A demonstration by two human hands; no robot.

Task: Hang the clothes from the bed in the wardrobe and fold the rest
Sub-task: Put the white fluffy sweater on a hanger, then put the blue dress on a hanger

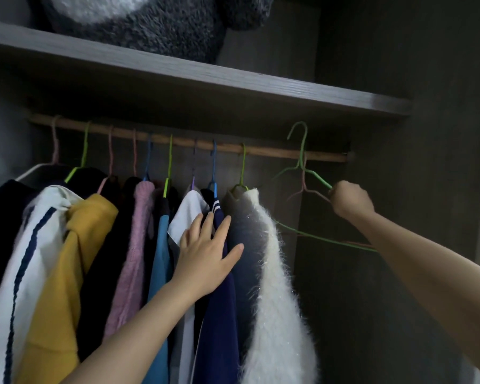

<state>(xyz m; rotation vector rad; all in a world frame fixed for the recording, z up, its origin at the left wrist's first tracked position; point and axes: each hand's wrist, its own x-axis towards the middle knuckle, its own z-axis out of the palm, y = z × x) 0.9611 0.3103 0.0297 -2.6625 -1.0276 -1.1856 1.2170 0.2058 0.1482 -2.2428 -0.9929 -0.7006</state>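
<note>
Several garments hang on coloured hangers from the wooden rail (275, 151) inside the wardrobe. My left hand (208, 256) lies flat with spread fingers against a navy garment (219, 314) and a white one (189, 217), beside a fluffy white sweater (275, 300). To the right, my right hand (349, 200) grips the shoulder wires of an empty green hanger (299, 151) and an empty pink hanger (305, 189). The green hanger's hook is raised above the rail. No bed is in view.
A grey shelf (233, 81) runs above the rail with a grey and white plush item (150, 23) on it. The wardrobe's dark side wall (427, 189) stands at the right. Rail space right of the white sweater holds only the hangers in my hand.
</note>
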